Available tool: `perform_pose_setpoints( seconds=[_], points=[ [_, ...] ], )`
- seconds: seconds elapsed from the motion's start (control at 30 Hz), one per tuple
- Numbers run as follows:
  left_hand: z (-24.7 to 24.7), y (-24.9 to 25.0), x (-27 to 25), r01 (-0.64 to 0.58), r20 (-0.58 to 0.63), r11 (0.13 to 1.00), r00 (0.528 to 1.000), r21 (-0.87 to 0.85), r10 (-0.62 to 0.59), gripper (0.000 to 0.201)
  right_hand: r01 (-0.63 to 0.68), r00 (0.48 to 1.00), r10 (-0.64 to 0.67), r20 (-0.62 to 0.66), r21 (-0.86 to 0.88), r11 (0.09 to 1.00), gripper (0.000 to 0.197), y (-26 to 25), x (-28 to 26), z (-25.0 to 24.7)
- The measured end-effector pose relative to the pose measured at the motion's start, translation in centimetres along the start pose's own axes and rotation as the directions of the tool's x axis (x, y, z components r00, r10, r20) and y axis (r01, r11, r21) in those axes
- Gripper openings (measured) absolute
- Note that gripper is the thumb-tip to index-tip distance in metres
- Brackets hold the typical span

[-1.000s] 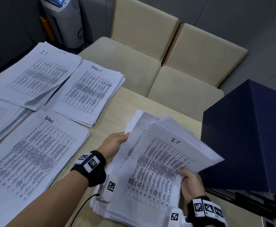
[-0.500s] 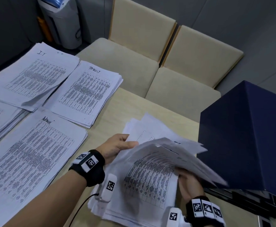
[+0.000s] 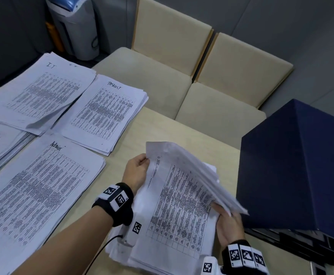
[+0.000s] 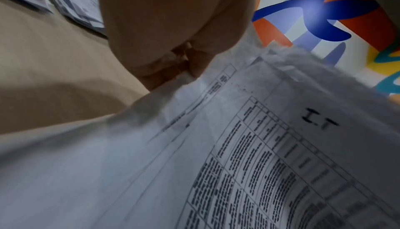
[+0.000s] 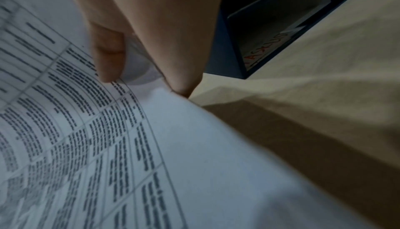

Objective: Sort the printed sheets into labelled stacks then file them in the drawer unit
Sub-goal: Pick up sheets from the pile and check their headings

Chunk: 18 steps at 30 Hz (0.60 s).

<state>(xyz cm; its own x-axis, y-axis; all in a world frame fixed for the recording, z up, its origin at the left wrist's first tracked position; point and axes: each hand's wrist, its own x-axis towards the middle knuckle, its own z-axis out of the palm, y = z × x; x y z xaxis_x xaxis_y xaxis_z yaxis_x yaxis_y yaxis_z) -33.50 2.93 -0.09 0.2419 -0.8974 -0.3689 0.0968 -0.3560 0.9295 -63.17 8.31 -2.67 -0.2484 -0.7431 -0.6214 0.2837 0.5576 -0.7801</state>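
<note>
While your left hand is pinching the far-left corner of the lifted sheets, your right hand is gripping their near edge, so the unsorted pile at the table's near edge is showing its next page.

A bare strip of tabletop runs from the far edge toward the near side, between the labelled stacks on the left and the drawer unit on the right. The Admin stack and the Tasklist stack bound the strip's left side; the IT stack lies farther left. The near end is blocked by the sheaf held between the left hand and the right hand, its lifted sheets fanning almost to the unit's dark wall. Two chairs stand close against the far edge.
</note>
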Motion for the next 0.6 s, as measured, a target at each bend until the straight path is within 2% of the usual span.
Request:
perform_pose_setpoints(
  seconds=[0.03,0.07,0.13,0.17,0.23,0.3,0.33,0.37,0.4,0.43,0.47,0.5,0.53,0.57,0.6],
  points=[
    [0.0,0.0,0.1,0.013,-0.029,1.0,1.0,-0.006,-0.013,0.027,-0.057,0.997,0.057,-0.051,0.004,0.998,0.095,0.4,0.8,-0.5],
    [0.0,0.1,0.1,0.025,-0.051,1.0,0.998,-0.014,-0.026,0.027,-0.052,0.999,0.051,0.004,0.081,0.995,0.092,0.1,0.5,-0.3],
    [0.0,0.5,0.0,0.02,-0.061,1.0,0.998,-0.023,-0.021,0.026,-0.012,1.0,0.008,0.029,0.138,0.99,0.048,-1.1,-0.3,0.6],
    [0.0,0.8,-0.1,0.007,-0.047,1.0,0.999,-0.018,-0.008,0.025,-0.034,0.997,0.023,0.074,0.143,0.989,0.042,-1.9,-0.5,1.0],
    [0.2,0.8,-0.1,-0.03,-0.005,0.999,1.0,0.025,0.03,0.024,-0.107,0.975,0.082,0.207,0.116,0.987,0.044,-1.9,0.1,0.9],
    [0.3,0.9,-0.4,-0.076,0.07,0.996,0.995,0.053,0.072,0.02,-0.162,0.971,0.132,0.2,0.143,0.976,0.039,-2.1,0.0,0.7],
    [0.4,1.0,-0.4,-0.093,0.103,0.994,0.991,0.052,0.087,0.02,-0.148,0.971,0.115,0.211,0.148,0.978,0.041,-2.2,-0.4,0.6],
    [0.4,1.2,-0.6,-0.081,0.13,0.996,0.989,0.029,0.077,0.019,-0.159,0.954,0.113,0.277,0.15,0.976,0.051,-2.5,-1.0,0.9],
    [0.5,1.5,-0.6,-0.056,0.154,0.998,0.987,-0.005,0.057,0.017,-0.115,0.95,0.074,0.304,0.119,0.986,0.061,-2.5,-1.6,1.5],
    [0.5,1.8,-0.7,-0.035,0.176,0.999,0.984,-0.029,0.04,0.021,-0.053,0.943,0.02,0.332,0.09,0.995,0.062,-2.8,-2.3,2.3],
    [0.3,1.8,-0.6,-0.018,0.192,0.999,0.981,-0.035,0.024,0.025,-0.024,0.945,-0.008,0.327,0.092,0.995,0.059,-2.2,-0.9,1.6],
    [0.1,2.2,-0.9,0.003,0.231,0.999,0.973,-0.033,0.005,0.022,0.027,0.968,-0.053,0.243,0.111,0.993,0.058,-1.3,0.3,0.8],
    [-0.2,2.5,-1.2,0.027,0.286,0.998,0.958,-0.049,-0.012,0.019,0.008,0.968,-0.015,0.251,0.027,1.0,0.057,-0.4,1.3,0.3],
    [-0.4,2.4,-1.3,0.046,0.339,0.996,0.941,-0.071,-0.019,0.029,-0.082,0.973,0.08,0.217,-0.002,0.997,0.046,0.0,1.8,0.0],
    [-0.5,2.5,-1.4,0.087,0.363,0.988,0.931,-0.123,-0.037,0.041,-0.013,0.991,0.022,0.135,-0.073,0.997,0.037,0.5,2.4,-0.8]
  ],
)
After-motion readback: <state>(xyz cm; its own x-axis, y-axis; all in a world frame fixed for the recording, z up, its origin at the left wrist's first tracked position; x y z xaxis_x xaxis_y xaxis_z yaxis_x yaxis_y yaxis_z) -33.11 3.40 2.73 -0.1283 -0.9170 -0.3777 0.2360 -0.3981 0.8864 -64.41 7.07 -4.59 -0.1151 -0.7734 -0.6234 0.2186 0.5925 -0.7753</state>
